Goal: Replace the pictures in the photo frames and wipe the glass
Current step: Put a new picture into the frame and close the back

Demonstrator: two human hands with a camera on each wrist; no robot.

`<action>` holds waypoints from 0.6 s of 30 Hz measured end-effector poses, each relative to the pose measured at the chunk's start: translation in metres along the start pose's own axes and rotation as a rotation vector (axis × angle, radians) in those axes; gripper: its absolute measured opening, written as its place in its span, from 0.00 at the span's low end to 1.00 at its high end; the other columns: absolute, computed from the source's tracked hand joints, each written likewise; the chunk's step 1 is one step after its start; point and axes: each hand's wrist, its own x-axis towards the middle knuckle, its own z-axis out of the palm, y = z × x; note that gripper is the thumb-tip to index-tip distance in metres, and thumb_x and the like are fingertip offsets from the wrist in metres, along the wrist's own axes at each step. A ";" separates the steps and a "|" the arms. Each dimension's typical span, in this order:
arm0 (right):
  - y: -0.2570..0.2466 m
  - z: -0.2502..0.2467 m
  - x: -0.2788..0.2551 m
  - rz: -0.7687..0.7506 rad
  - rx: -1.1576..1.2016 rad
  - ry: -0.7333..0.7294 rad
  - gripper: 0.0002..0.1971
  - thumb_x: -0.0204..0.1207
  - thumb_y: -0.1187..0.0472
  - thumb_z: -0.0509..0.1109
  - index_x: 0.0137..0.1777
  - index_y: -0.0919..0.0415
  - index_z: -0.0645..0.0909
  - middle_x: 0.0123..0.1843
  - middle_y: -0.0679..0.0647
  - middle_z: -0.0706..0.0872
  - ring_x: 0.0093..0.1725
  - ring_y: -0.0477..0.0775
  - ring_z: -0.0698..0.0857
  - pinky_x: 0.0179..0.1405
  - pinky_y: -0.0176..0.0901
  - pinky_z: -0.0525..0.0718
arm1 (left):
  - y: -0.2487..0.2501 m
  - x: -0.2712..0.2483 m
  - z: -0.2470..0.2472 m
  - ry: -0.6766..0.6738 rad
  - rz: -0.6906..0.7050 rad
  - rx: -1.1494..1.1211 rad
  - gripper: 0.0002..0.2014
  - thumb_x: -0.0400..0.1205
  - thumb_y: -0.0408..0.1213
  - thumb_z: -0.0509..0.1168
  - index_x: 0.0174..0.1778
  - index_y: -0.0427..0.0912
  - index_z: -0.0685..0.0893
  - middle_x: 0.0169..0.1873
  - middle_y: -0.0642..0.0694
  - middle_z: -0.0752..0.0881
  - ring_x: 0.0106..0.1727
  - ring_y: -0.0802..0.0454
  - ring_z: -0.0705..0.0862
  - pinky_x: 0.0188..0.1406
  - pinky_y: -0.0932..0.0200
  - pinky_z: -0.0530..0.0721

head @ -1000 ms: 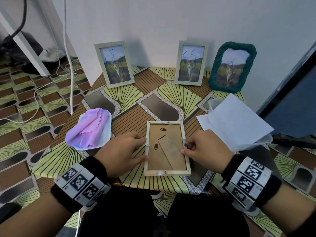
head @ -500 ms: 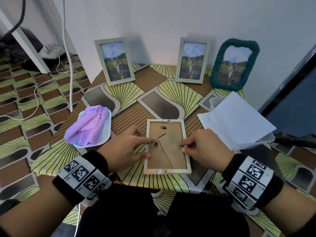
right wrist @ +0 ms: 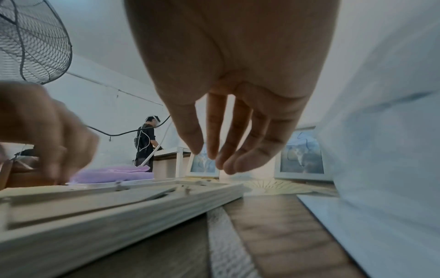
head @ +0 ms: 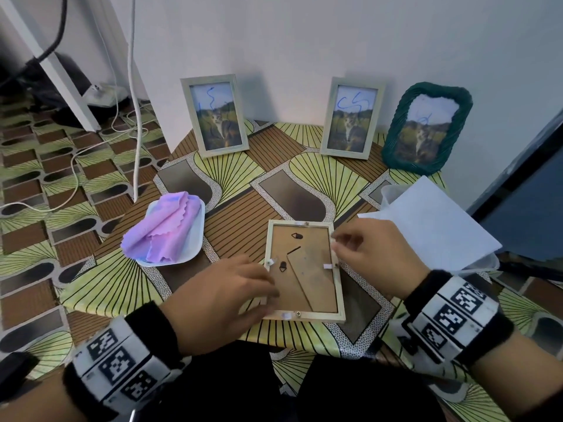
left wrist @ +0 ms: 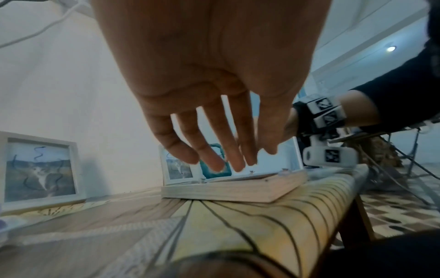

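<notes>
A pale wooden photo frame (head: 304, 316) lies face down near the table's front edge, its brown backing board (head: 307, 278) and folded stand showing. Small white tabs sit on its four sides. My left hand (head: 263, 295) reaches over the frame's lower left edge with straight fingers and holds nothing; the left wrist view shows the left hand (left wrist: 226, 161) hovering just above the frame (left wrist: 233, 190). My right hand (head: 338, 243) is by the upper right edge, fingers loosely bent and empty. In the right wrist view the right hand (right wrist: 214, 158) hangs over the frame (right wrist: 119, 199).
A purple cloth (head: 167, 233) lies on a white plate (head: 170, 263) at the left. Two pale frames (head: 217, 115) (head: 352, 117) and a green woven frame (head: 425, 129) stand against the wall. White paper (head: 426, 226) covers a clear tub at the right. Cables trail on the floor.
My left hand slid from the left side tab down toward the frame's lower left corner. My right hand moved from the right side tab up to the upper right edge.
</notes>
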 end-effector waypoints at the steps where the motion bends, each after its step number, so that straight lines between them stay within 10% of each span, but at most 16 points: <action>1: 0.000 0.000 0.006 -0.038 -0.002 -0.012 0.11 0.78 0.56 0.72 0.59 0.53 0.88 0.49 0.47 0.89 0.48 0.45 0.85 0.54 0.45 0.85 | 0.002 -0.003 -0.001 -0.055 0.027 0.024 0.16 0.86 0.56 0.58 0.62 0.56 0.85 0.58 0.63 0.84 0.59 0.57 0.79 0.58 0.53 0.80; 9: 0.005 0.016 0.038 -0.129 -0.306 -0.408 0.27 0.88 0.52 0.58 0.85 0.55 0.61 0.86 0.51 0.62 0.84 0.51 0.62 0.82 0.44 0.59 | 0.003 -0.020 -0.005 -0.176 0.067 0.210 0.19 0.88 0.57 0.51 0.72 0.62 0.77 0.69 0.66 0.79 0.61 0.56 0.78 0.54 0.53 0.80; 18: 0.000 0.006 -0.003 -0.074 -0.490 -0.286 0.16 0.84 0.48 0.57 0.60 0.55 0.81 0.56 0.50 0.81 0.58 0.53 0.80 0.51 0.45 0.81 | -0.033 -0.027 -0.016 -0.127 -0.094 0.346 0.24 0.85 0.63 0.51 0.68 0.58 0.83 0.73 0.48 0.79 0.58 0.49 0.81 0.49 0.51 0.83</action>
